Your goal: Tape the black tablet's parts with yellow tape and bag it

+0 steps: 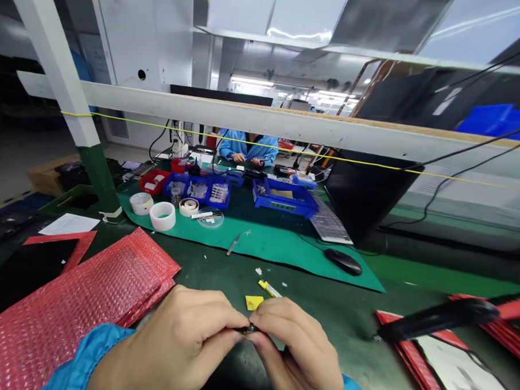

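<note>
At the near edge of the dark green bench, my left hand and my right hand meet fingertip to fingertip. Both pinch a small dark part between thumb and fingers. Most of that part is covered by my fingers, so its kind cannot be made out. Just beyond my fingertips lies a yellow square piece, and beside it a yellow and white stick-like item. Farther off, tweezers or a small blade-like tool rests on the green mat.
Red bubble-wrap bags are stacked at left. Tape rolls, blue parts bins, a keyboard and a mouse stand on the mat. A black-handled tool is at right. A co-worker in blue sits opposite.
</note>
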Motion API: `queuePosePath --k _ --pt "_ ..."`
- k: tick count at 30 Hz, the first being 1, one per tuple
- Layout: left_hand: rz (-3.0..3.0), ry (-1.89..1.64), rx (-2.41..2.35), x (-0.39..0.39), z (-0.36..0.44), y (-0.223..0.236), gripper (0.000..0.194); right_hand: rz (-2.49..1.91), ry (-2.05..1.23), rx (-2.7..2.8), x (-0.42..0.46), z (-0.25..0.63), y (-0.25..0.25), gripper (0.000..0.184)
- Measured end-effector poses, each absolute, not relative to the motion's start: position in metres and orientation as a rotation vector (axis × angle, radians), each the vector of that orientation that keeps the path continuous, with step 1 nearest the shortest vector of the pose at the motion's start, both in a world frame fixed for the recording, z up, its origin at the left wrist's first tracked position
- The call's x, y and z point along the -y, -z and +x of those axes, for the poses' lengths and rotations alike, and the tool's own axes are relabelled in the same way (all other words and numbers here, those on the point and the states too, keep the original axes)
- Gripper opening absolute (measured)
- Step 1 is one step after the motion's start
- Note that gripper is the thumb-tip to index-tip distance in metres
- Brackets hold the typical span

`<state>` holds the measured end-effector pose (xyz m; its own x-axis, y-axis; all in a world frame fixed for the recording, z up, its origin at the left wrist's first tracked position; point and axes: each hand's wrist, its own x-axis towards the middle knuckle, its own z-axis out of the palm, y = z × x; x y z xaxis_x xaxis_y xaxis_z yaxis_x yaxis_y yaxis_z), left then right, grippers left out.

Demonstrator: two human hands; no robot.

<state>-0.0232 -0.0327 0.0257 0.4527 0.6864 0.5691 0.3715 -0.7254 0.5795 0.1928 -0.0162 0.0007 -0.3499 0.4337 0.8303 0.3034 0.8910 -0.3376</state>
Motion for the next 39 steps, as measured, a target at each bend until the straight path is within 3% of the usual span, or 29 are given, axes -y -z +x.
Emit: queuePosePath --k 4,13,20,28,39 --pt "2.361 -1.18 -0.896 0.034 -0.022 -0.026 0.016 -0.526 -0.12 1.964 0.018 0.192 0.002 0.018" --pt "2.404 -1.157 -0.879 0.037 -0.022 -0.021 0.013 -0.523 -0.186 1.918 0.021 0.19 0.005 0.013" --pt "2.406 -1.176 -0.851 0.036 -0.021 -0.021 0.016 -0.492 0.005 1.928 0.025 0.191 0.003 0.02" --pt "2.399 -1.187 -0.857 0.035 -0.019 -0.022 0.017 -0.475 0.175 1.853 0.025 0.192 0.014 0.015" --pt "2.371 -1.19 -0.859 0.034 -0.021 -0.02 0.019 -0.398 0.187 1.794 0.02 0.188 0.017 0.014"
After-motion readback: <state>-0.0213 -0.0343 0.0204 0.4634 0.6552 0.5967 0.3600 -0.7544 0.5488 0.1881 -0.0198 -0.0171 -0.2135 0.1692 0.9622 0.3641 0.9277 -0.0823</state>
